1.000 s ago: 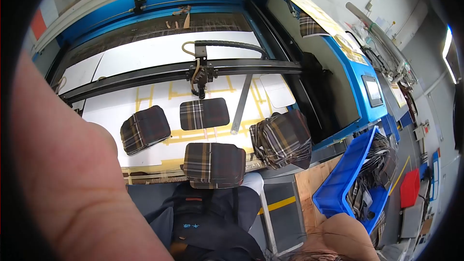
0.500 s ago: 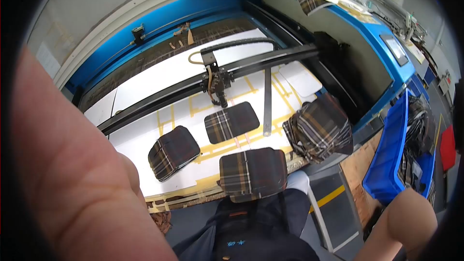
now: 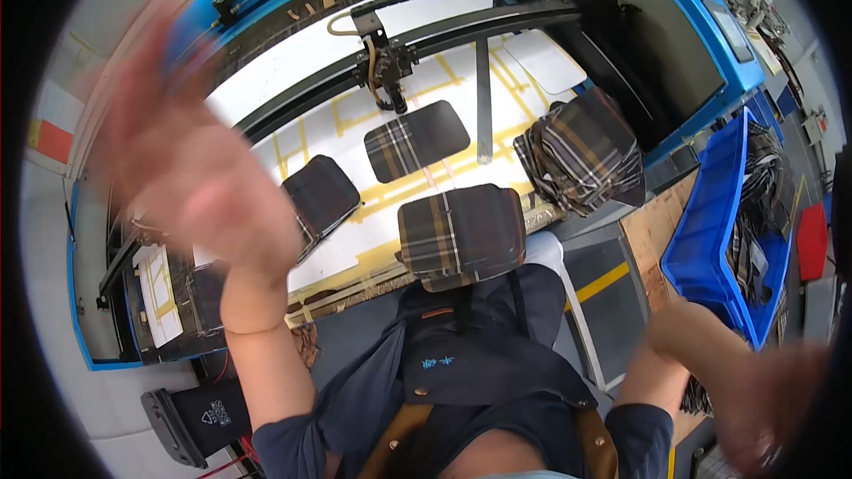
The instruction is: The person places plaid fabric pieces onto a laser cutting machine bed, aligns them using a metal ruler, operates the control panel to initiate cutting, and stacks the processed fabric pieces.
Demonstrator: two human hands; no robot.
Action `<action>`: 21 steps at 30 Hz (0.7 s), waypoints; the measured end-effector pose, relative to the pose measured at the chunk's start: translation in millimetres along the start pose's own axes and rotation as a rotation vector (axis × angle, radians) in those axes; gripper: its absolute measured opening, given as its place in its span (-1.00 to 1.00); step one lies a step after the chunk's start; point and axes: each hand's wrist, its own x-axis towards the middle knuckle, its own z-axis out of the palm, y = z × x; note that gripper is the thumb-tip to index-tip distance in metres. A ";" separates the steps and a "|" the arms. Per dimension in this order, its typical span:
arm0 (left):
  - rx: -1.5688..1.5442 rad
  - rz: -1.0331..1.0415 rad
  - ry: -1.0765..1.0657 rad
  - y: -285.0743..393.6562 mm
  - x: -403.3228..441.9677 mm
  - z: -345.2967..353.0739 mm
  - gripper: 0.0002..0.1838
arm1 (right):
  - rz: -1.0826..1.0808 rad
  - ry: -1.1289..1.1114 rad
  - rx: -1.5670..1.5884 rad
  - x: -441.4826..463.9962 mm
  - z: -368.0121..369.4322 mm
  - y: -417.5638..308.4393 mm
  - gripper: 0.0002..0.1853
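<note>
My left hand (image 3: pixel 191 146) is raised at the left, blurred, its fingers stretched out and nothing seen in it. It hides part of a plaid stack (image 3: pixel 324 195) on the machine bed. At the lower right is my right hand (image 3: pixel 770 404), close to the blue bin (image 3: pixel 706 222); motion smears its fingers. A single-looking plaid piece (image 3: pixel 417 142) lies below the machine's head (image 3: pixel 386 66). One plaid stack (image 3: pixel 461 235) sits at the bed's front edge, and a taller, uneven one (image 3: pixel 581 151) lies to its right.
A dark gantry rail (image 3: pixel 497 22) crosses the bed, with a metal strip (image 3: pixel 484 102) in front. Plaid pieces fill the blue bin beside a wooden board (image 3: pixel 652 235). A black bin (image 3: pixel 195 417) stands at the lower left, a red container (image 3: pixel 811 242) at the far right.
The view has shifted, showing more of my body and the lower left. My left hand has moved back from the camera, its fingers now showing. My right hand has come into view.
</note>
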 end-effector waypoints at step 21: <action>-0.171 -1.900 0.032 -107.4 -291.5 -51.3 -0.20 | 1.101 -0.847 -0.668 -345.9 105.5 277.8 -0.57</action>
